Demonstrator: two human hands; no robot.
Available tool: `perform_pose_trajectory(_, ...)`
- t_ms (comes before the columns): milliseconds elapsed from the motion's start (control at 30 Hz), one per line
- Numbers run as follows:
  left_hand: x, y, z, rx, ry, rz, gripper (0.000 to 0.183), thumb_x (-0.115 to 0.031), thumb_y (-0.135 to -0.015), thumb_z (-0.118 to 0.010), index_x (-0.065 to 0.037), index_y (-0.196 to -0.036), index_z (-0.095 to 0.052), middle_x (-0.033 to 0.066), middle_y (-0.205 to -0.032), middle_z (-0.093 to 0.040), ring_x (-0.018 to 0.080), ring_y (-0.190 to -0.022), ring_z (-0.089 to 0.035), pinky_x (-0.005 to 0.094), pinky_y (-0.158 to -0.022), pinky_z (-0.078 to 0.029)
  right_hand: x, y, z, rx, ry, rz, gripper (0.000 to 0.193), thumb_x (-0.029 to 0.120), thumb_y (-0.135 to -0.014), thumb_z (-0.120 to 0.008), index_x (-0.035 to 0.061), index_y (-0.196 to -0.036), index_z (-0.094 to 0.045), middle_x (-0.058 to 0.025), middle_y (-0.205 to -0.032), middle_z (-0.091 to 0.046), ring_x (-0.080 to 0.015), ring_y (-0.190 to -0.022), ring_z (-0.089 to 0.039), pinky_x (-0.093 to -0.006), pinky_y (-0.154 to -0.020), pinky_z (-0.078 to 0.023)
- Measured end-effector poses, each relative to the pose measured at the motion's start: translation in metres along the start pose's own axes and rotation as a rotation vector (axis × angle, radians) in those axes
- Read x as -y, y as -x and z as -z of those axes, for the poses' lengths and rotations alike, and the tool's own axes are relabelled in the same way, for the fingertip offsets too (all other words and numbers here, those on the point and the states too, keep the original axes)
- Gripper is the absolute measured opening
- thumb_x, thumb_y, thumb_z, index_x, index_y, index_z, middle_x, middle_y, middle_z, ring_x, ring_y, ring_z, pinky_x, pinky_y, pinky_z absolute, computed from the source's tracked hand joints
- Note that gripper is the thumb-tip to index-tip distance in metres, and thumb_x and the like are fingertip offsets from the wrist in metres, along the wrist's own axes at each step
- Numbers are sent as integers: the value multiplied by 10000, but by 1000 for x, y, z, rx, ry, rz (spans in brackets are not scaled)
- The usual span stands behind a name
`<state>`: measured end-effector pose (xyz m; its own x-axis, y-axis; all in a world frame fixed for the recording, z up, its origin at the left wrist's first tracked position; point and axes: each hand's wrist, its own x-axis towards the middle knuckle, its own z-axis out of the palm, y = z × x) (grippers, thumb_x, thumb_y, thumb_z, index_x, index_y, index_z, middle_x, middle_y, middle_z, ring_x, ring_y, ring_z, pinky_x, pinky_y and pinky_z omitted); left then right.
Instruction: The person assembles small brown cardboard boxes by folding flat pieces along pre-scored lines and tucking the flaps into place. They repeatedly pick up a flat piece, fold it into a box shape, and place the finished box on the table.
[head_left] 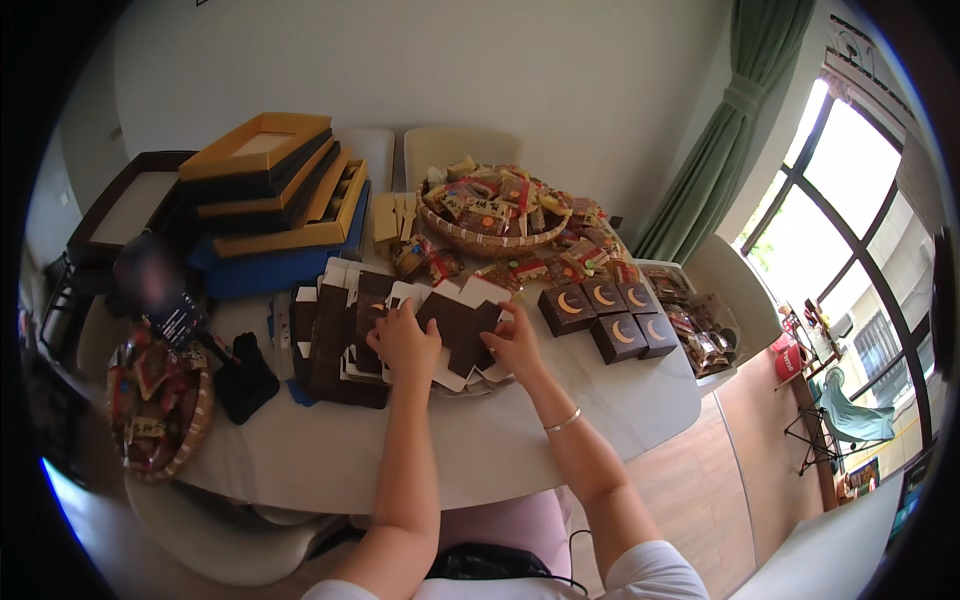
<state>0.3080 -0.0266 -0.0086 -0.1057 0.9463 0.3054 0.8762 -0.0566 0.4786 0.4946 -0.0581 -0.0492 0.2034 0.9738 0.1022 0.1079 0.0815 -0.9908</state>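
Both of my hands rest on a flat, unfolded dark brown box blank [458, 328] with white flaps, lying on the white table [480, 450]. My left hand [403, 340] grips its left edge, and my right hand [517, 342] holds its right edge; a thin bracelet sits on that wrist. More flat brown blanks [335, 345] are stacked just left of my left hand. Several folded small brown boxes with an orange crescent [610, 315] stand in a cluster to the right of my right hand.
A wicker basket [480, 238] heaped with wrapped sweets stands at the back, with loose packets around it. Stacked yellow and dark gift boxes [275, 185] sit at back left. Another basket of sweets [160, 400] and a black object [245, 378] lie at the left. Chairs ring the table.
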Motion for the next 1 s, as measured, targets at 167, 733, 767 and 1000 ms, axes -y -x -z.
perform_pose_trajectory(167,-6,4,16,-105,385,-110,326,-221,-870,-654,-82,-1163,-625,73,-978,-661,249,-876,-615,394,-821,-452,27,13,5,-69,-365,149,560,-28,-869,-628,58,-1359,-369,-6,-776,-595,-68,-661,-539,-206,-567,-433)
perform_pose_trajectory(733,-54,37,5,557,1254,-345,744,-535,-997,-327,-67,-1527,-94,182,-1540,-235,303,-1433,-206,376,-1139,-204,62,22,36,63,-279,272,506,353,-1016,-459,-9,-1366,-411,-65,-1282,-522,-135,-1178,-492,-267,-1003,-380)
perform_pose_trajectory(767,-55,37,6,553,1252,-391,745,-520,-996,-351,-55,-1522,-104,195,-1517,-284,319,-1408,-270,378,-1119,-248,62,22,40,82,-284,299,522,365,-1013,-459,-8,-1374,-405,-67,-1288,-522,-137,-1185,-490,-274,-1010,-375)
perform_pose_trajectory(1000,-60,47,2,148,1060,-684,765,-469,-975,-411,3,-1501,-116,277,-1415,-401,405,-1284,-445,396,-1015,-391,56,22,55,212,-568,294,572,449,-1009,-401,14,-1381,-421,-71,-1346,-522,-173,-1240,-471,-321,-1048,-347)
